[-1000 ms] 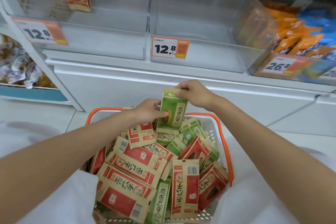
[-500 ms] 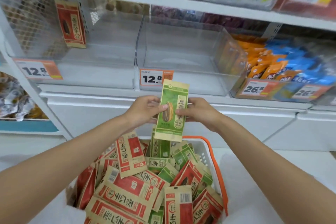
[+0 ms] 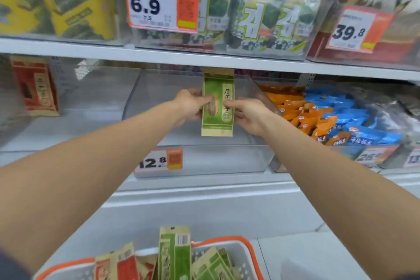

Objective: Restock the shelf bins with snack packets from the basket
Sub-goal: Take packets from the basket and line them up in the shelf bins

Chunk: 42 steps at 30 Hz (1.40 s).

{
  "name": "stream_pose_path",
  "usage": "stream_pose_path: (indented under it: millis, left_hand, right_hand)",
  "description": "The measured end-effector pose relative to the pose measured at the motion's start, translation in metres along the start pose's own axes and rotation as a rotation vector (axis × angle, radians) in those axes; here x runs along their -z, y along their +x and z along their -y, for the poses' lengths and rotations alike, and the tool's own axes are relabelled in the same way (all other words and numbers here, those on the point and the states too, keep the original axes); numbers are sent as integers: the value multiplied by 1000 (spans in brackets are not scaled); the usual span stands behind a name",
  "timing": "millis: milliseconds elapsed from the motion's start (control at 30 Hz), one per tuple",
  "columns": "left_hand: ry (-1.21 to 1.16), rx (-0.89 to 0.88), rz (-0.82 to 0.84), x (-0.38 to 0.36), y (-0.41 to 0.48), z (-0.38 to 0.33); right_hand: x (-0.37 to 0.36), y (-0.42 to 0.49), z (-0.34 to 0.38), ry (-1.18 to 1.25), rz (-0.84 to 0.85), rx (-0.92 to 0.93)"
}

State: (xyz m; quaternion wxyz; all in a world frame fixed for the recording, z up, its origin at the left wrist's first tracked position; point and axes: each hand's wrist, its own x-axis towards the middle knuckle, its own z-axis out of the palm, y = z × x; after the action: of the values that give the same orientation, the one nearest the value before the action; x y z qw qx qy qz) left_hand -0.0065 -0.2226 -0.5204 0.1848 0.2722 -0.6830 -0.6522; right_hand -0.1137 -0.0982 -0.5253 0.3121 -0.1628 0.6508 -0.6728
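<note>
In the head view, the green packet (image 3: 217, 102) is now up at the shelf, while a moment ago it was only a little above the basket (image 3: 246, 243). The left hand (image 3: 189, 104) pinches its left edge and the right hand (image 3: 248, 115) its right edge, with thumbs in front and the other fingers behind. The packet stands upright between the fingers, seemingly inside the clear bin (image 3: 204, 159) and not yet let go. I judge this placing is nearly finished, and more packets wait in the basket below.
</note>
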Motion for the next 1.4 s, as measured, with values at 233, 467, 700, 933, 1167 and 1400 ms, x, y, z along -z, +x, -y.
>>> stream_pose_path:
  millis: [233,467,700,933,1167,1400]
  left_hand:
    - [180,-31,-64,-21,102,36]
    - [130,-43,-143,-37,153,55]
    - [51,-73,-205,-42,170,67]
    - [73,-112,-193,-57,173,54]
    - [47,-142,-203,-70,179,58]
    - [50,-122,-352,-77,180,64]
  right_hand:
    - [8,78,-19,-188,-131,28]
    - [11,108,-33,-253,-192,117]
    - [7,100,-22,-763,-245,177]
    - [34,32,11,-2100,-198,517]
    - [60,24,25,-1891,58,360]
    - [75,28,29,-1727,182,330]
